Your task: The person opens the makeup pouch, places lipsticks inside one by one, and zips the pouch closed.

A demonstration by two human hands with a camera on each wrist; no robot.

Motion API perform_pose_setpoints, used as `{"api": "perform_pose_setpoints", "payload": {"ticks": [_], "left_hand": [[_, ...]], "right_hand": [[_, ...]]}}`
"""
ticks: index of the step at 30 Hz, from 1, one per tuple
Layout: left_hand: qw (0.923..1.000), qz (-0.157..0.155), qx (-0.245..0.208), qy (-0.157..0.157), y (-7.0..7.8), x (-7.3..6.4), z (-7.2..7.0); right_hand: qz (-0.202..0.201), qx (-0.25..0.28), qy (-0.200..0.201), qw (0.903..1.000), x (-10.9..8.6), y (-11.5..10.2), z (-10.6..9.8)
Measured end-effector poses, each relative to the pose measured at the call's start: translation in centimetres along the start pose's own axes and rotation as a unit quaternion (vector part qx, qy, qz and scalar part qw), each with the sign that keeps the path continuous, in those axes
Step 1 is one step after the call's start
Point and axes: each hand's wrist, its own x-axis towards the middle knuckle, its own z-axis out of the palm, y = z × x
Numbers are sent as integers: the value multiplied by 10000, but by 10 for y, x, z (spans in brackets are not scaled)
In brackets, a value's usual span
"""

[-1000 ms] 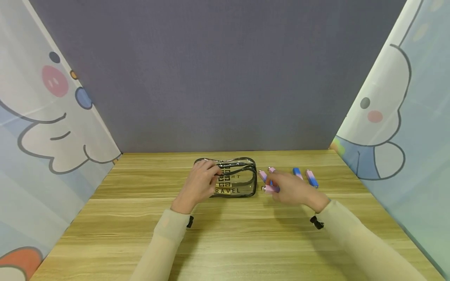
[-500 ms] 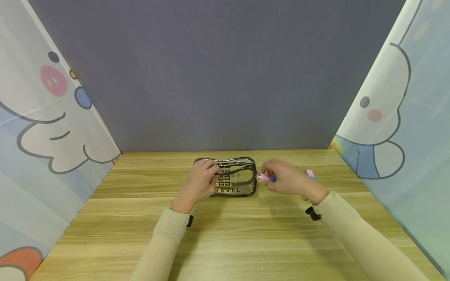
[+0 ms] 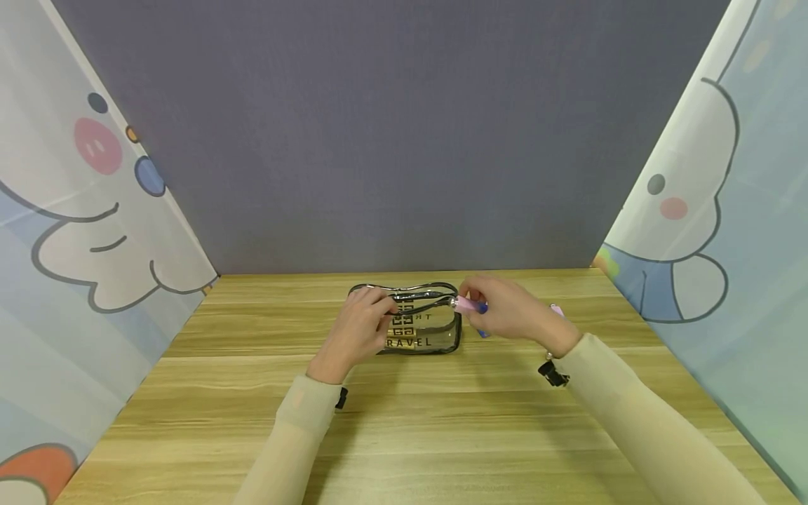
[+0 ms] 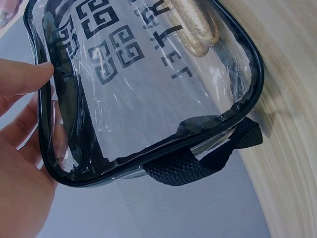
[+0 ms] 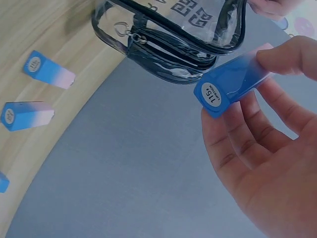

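Note:
A clear pouch with black trim [image 3: 440, 330] and black lettering stands on the table. My left hand [image 3: 356, 326] pinches its top edge, thumb on the near side and fingers behind, as the left wrist view shows. Gold tubes [image 4: 198, 29] lie inside, seen through the plastic. Between the thumb and fingers of my right hand [image 3: 508, 308] is a pink-to-blue lipstick [image 5: 228, 84], with a round label on its blue end. In the head view, its pink end is at the pouch's upper right corner; whether it touches there I cannot tell.
Other pink-and-blue lipsticks lie on the wooden table to the right of the pouch: one lipstick [image 5: 47, 69], a second lipstick [image 5: 27, 115] and part of a third lipstick [image 5: 4, 182]. A grey panel [image 3: 404, 140] rises behind the table, with printed curtains [image 3: 688, 175] at both sides.
My right hand has picked up a lipstick from the table and carried it left and up to the pouch's upper right corner. The left hand keeps its place on the pouch.

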Motion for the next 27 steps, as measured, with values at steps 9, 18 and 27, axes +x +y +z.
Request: {"api": "perform_pose_setpoints", "payload": {"ticks": [9, 18, 27], "left_hand": [[10000, 31, 1, 13, -1, 0, 1], [10000, 20, -13, 12, -1, 0, 0], [10000, 61, -7, 55, 0, 0, 1]], "right_hand": [[-99, 128, 204, 9997, 8, -5, -4], [-126, 329, 290, 9990, 17, -10, -6], [-78, 446, 419, 9981, 26, -18, -9]]}}
